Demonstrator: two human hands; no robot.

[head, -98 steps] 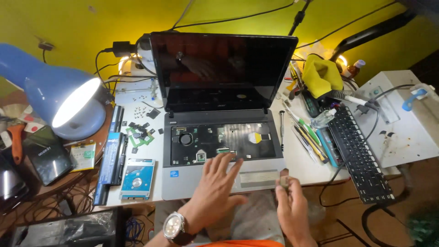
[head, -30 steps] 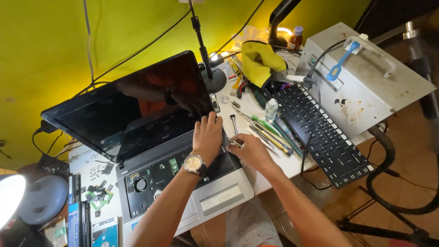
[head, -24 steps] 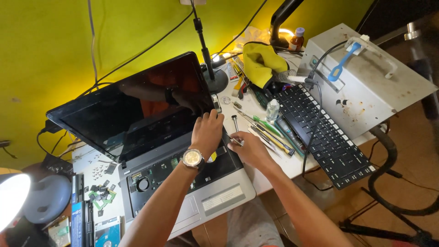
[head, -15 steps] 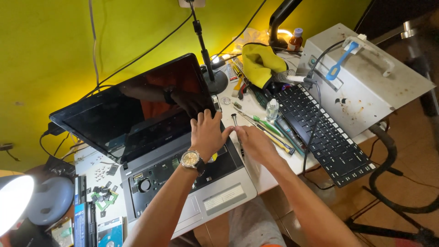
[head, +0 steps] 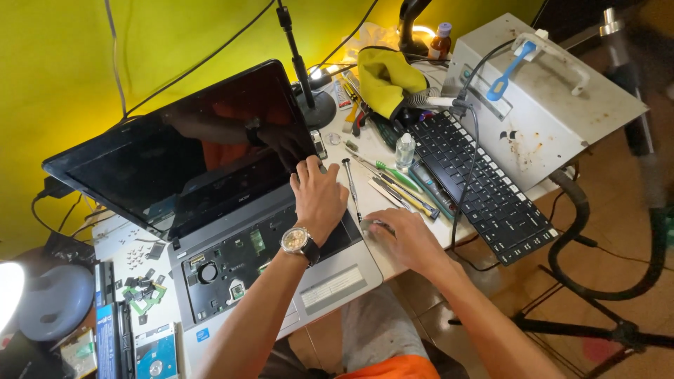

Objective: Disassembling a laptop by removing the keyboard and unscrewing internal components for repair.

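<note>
The left hand (head: 319,196) is lying flat, fingers spread, on the opened laptop (head: 232,231) near its hinge at the desk's (head: 365,151) middle. The right hand (head: 404,235) is resting curled at the front edge beside a screwdriver (head: 351,184); whether it is gripping anything, I cannot tell. Disassembly seems underway; picking up a tool seems next.
</note>
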